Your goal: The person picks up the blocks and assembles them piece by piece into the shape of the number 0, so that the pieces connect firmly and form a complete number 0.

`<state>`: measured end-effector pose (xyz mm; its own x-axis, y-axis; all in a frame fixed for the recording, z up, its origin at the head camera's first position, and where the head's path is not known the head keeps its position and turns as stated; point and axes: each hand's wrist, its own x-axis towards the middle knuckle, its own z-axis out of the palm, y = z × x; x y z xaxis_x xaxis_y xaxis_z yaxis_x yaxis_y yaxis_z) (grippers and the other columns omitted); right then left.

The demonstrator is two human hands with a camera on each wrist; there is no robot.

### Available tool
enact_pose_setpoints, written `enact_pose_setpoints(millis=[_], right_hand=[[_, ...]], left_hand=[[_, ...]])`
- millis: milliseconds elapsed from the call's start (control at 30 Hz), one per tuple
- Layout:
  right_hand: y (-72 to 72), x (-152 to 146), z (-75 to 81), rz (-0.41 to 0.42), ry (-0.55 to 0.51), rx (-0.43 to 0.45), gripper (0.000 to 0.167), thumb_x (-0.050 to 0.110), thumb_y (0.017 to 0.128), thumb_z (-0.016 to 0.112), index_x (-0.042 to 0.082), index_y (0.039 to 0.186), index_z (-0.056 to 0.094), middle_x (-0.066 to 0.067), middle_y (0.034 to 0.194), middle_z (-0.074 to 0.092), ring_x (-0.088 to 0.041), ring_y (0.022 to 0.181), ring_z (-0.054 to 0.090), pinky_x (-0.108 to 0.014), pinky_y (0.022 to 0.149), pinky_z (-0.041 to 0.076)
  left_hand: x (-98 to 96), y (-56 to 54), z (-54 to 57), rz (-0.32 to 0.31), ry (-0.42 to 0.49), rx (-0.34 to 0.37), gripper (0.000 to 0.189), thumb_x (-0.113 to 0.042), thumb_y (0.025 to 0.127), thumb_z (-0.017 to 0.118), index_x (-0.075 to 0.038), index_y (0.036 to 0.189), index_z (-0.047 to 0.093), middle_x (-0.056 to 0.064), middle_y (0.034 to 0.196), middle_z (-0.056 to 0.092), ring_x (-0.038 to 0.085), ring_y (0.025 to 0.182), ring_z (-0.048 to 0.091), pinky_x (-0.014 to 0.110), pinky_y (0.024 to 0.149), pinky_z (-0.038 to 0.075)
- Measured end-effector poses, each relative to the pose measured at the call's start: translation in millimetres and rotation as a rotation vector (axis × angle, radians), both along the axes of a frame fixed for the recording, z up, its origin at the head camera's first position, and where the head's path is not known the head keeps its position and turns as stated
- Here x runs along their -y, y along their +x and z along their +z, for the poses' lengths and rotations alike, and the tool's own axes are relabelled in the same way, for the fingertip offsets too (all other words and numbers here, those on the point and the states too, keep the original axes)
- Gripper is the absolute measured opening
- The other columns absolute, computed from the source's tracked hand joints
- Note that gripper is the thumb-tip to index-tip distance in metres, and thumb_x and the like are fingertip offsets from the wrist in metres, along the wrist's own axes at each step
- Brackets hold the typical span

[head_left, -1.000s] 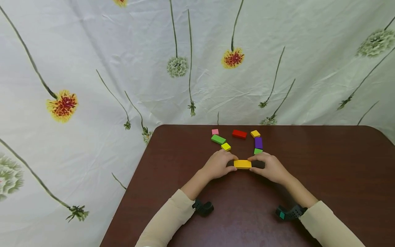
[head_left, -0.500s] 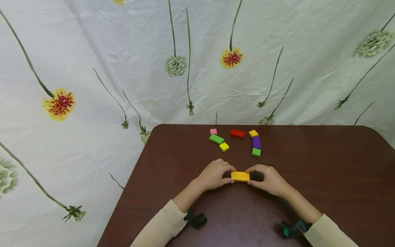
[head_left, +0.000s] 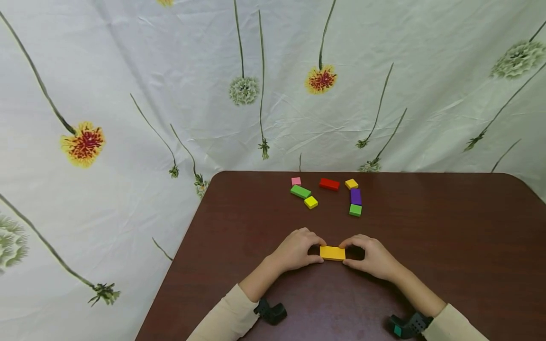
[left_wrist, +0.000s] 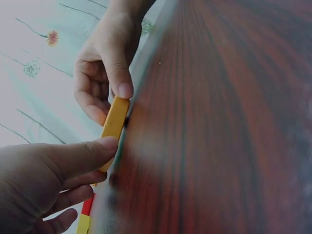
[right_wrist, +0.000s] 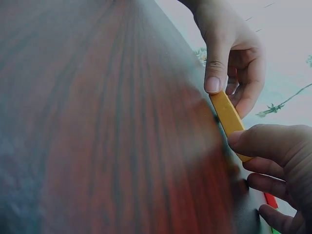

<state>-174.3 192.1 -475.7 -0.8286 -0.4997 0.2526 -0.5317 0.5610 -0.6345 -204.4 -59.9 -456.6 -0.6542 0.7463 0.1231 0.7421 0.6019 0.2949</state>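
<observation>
A yellow-orange rectangular block (head_left: 332, 253) is held between both hands at the middle of the table. My left hand (head_left: 297, 250) pinches its left end with thumb and fingers, and my right hand (head_left: 372, 257) pinches the right end. Seen from the left wrist, the block (left_wrist: 115, 119) spans the gap between the two thumbs. The right wrist view shows the same block (right_wrist: 226, 114) with a thumb on each end. Whether it touches the table cannot be told.
Beyond the hands on the dark brown table (head_left: 426, 246) lie a pink block (head_left: 296, 181), green block (head_left: 300, 192), yellow block (head_left: 311, 202), red block (head_left: 329, 184), orange-yellow block (head_left: 351, 183), purple block (head_left: 356, 196) and second green block (head_left: 355, 210). A flowered cloth (head_left: 192, 71) hangs behind.
Both hands have drawn the yellow-orange block back toward the body, away from the other blocks. The nearer green block, partly covered by the right hand before, now shows fully.
</observation>
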Motion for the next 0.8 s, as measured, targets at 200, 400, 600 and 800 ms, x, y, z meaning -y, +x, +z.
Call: enact_pose_setpoints(millis=[200,400,600,800], right_hand=[[1.1,3,-1.2,-0.004,0.006,-0.020,0.027,0.017,0.081,0.081,0.015,0.106,0.070,0.007,0.103,0.064,-0.017,0.098,0.060,-0.041,0.085,0.051],[-1.0,4,-2.4,0.006,0.012,-0.028,0.028,0.016,0.080,0.081,0.016,0.106,0.070,0.010,0.103,0.063,-0.012,0.098,0.058,-0.038,0.085,0.051],[-11.3,-5,0.5,-0.082,-0.068,0.008,0.034,0.021,0.081,0.081,0.008,0.110,0.070,0.001,0.107,0.067,-0.021,0.100,0.061,-0.046,0.087,0.051],[-34.6,-19,6.2,-0.290,-0.123,0.029,0.031,0.014,0.085,0.077,0.000,0.111,0.067,-0.014,0.109,0.067,-0.035,0.105,0.060,-0.056,0.092,0.045]], left_hand=[[2.0,1.2,-3.0,-0.010,0.042,0.010,0.032,-0.030,0.084,0.078,-0.014,0.112,0.072,-0.005,0.104,0.069,0.010,0.092,0.058,0.024,0.086,0.045],[5.6,0.8,-6.9,0.010,0.091,0.050,0.032,-0.029,0.083,0.079,-0.014,0.111,0.072,-0.006,0.104,0.070,0.006,0.090,0.059,0.026,0.089,0.045],[5.7,-0.3,-8.1,-0.004,0.106,0.044,0.031,-0.030,0.083,0.079,-0.014,0.109,0.073,-0.007,0.102,0.070,0.006,0.087,0.059,0.024,0.086,0.046],[4.5,0.1,-7.7,0.002,0.095,0.049,0.032,-0.030,0.083,0.079,-0.015,0.110,0.073,-0.007,0.103,0.070,0.005,0.089,0.059,0.024,0.088,0.045]])
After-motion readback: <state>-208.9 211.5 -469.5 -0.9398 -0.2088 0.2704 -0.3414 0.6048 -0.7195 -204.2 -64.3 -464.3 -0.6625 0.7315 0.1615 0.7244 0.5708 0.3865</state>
